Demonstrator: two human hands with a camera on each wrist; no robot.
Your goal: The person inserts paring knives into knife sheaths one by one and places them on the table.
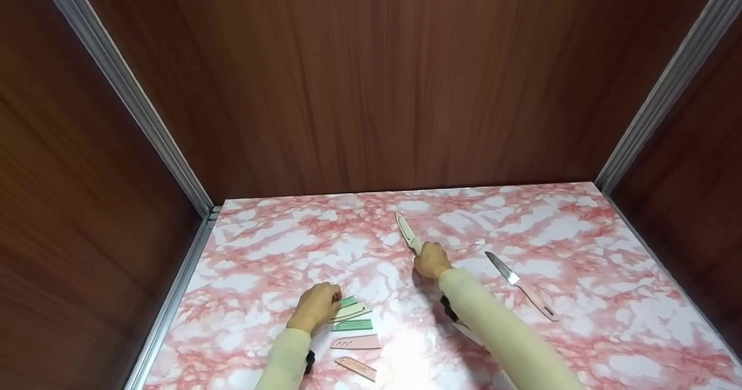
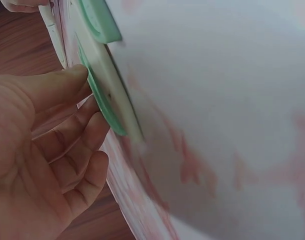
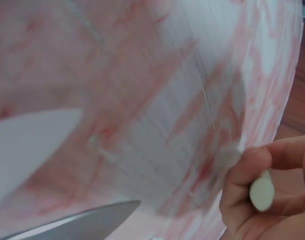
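My right hand (image 1: 432, 259) grips the handle of a cream knife (image 1: 408, 232), whose blade end wears a cream sheath and points to the far left. In the right wrist view, the pale handle end (image 3: 262, 192) pokes out of the curled fingers. The left hand (image 1: 316, 306) pinches a green knife sheath (image 2: 105, 102) between thumb and fingers, at the top of a row of sheaths. Right against it lies a cream sheath (image 2: 117, 82), followed by a second green sheath (image 1: 353, 324).
Nearer the front lie a pink sheath (image 1: 355, 342) and a tan sheath (image 1: 356, 368). To the right rests a bare steel knife (image 1: 522, 285) with a pink handle. A white blade (image 3: 32, 145) shows partly under the right forearm. Wooden panels (image 1: 394, 88) enclose the marbled table.
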